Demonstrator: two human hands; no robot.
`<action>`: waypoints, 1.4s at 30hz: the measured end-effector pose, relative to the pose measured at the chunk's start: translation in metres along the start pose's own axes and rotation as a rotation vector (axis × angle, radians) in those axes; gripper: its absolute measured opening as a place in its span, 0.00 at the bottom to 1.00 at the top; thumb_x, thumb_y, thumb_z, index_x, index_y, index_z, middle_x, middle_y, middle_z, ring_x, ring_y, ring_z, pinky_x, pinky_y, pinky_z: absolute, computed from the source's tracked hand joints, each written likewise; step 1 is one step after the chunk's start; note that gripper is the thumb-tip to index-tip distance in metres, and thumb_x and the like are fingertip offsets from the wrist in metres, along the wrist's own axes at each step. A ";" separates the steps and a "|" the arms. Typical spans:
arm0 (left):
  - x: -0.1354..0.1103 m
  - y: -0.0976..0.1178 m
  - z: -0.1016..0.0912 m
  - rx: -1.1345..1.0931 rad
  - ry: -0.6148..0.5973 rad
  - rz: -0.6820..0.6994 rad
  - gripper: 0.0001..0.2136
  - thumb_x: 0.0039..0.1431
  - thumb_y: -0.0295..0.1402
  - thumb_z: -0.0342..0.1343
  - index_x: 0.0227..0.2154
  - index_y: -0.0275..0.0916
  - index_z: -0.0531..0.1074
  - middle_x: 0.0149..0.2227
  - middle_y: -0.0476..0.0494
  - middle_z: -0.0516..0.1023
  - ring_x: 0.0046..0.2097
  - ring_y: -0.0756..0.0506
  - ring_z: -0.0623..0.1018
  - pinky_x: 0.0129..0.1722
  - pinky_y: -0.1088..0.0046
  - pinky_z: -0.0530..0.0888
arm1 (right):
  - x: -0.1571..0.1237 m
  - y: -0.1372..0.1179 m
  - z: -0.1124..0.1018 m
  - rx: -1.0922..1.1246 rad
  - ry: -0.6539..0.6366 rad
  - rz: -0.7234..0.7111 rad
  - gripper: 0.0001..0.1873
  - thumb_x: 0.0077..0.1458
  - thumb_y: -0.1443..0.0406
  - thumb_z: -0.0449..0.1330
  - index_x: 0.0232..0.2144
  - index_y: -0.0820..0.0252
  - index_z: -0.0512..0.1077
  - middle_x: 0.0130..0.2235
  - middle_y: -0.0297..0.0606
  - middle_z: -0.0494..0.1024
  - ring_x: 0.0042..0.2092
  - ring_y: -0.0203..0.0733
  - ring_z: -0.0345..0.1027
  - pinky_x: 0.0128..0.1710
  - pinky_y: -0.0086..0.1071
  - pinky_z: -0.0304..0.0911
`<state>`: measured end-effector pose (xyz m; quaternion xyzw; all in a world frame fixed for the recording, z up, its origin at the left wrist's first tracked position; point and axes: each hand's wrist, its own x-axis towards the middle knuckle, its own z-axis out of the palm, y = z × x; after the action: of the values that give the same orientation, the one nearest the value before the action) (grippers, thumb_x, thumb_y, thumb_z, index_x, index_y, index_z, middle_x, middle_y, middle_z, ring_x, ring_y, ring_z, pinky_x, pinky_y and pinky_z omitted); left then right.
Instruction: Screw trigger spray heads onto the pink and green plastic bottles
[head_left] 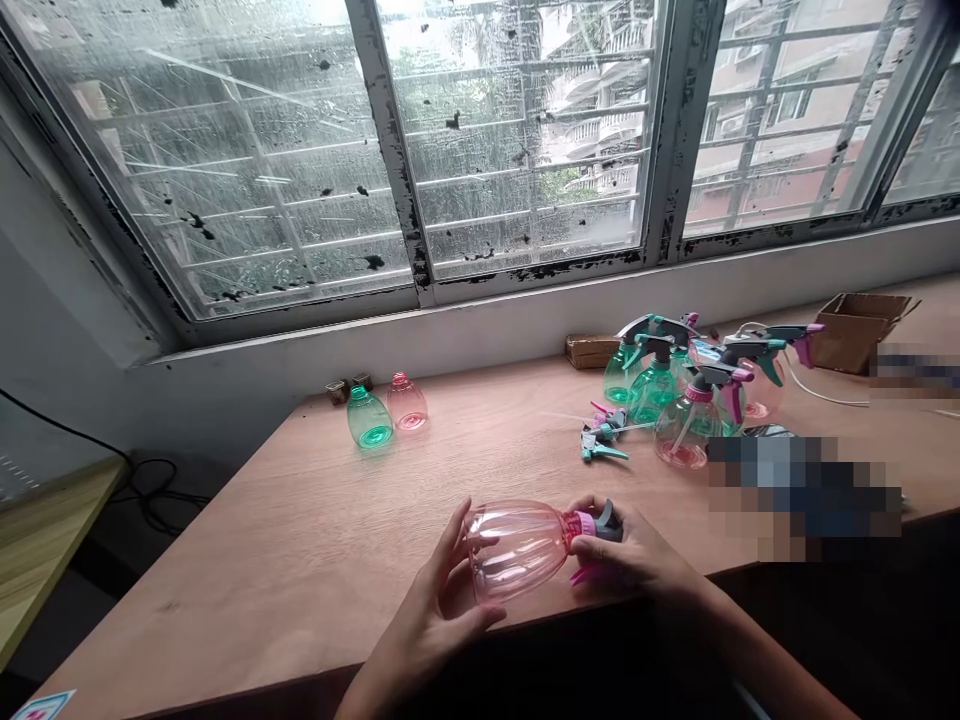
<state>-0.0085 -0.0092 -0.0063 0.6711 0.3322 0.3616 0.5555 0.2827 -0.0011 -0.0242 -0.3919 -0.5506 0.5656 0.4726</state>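
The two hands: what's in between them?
In the head view, a see-through pink bottle is sideways between them: the left hand at its base, the right hand at its top end.

Both hands [433, 612] [636, 548] hold a pink spray bottle [517, 552] sideways.

Wooden tabletop [300, 570] with 2 open bottles [370, 425], spray heads [602, 448], spray bottles [654, 392], cardboard box [847, 340].

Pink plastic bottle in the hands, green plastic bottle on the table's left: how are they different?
The pink plastic bottle is held sideways between left hand and right hand; the green plastic bottle stands upright on the wooden table. The pink one has a grey-and-pink spray head at its neck; the green one has none. Both are transparent.
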 end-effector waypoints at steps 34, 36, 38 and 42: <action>0.001 0.012 0.001 0.182 0.038 0.036 0.40 0.62 0.34 0.62 0.69 0.58 0.43 0.74 0.47 0.43 0.71 0.34 0.52 0.69 0.50 0.53 | -0.003 -0.002 0.001 -0.022 -0.077 0.035 0.23 0.49 0.53 0.72 0.38 0.60 0.70 0.33 0.33 0.73 0.34 0.40 0.68 0.34 0.34 0.72; 0.002 0.009 0.000 0.121 0.029 0.012 0.40 0.63 0.34 0.61 0.69 0.59 0.42 0.73 0.46 0.46 0.69 0.34 0.59 0.68 0.50 0.56 | -0.004 -0.003 0.001 -0.027 -0.071 0.043 0.23 0.49 0.52 0.72 0.38 0.60 0.70 0.33 0.33 0.72 0.33 0.40 0.68 0.35 0.34 0.72; 0.003 0.006 0.001 0.104 0.019 0.001 0.40 0.63 0.34 0.60 0.69 0.59 0.41 0.73 0.45 0.48 0.68 0.35 0.62 0.67 0.51 0.58 | -0.004 -0.003 0.001 -0.029 -0.071 0.050 0.23 0.49 0.52 0.72 0.38 0.61 0.70 0.33 0.33 0.72 0.34 0.40 0.68 0.35 0.35 0.72; 0.002 0.008 0.006 0.138 0.029 -0.013 0.44 0.61 0.33 0.63 0.69 0.59 0.38 0.73 0.43 0.47 0.67 0.36 0.64 0.67 0.53 0.60 | -0.004 -0.004 0.002 -0.016 -0.082 0.043 0.22 0.50 0.53 0.72 0.39 0.61 0.70 0.34 0.33 0.72 0.34 0.39 0.67 0.35 0.35 0.73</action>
<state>-0.0019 -0.0118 0.0014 0.7005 0.3685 0.3438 0.5053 0.2824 -0.0059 -0.0200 -0.3838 -0.5654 0.5870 0.4341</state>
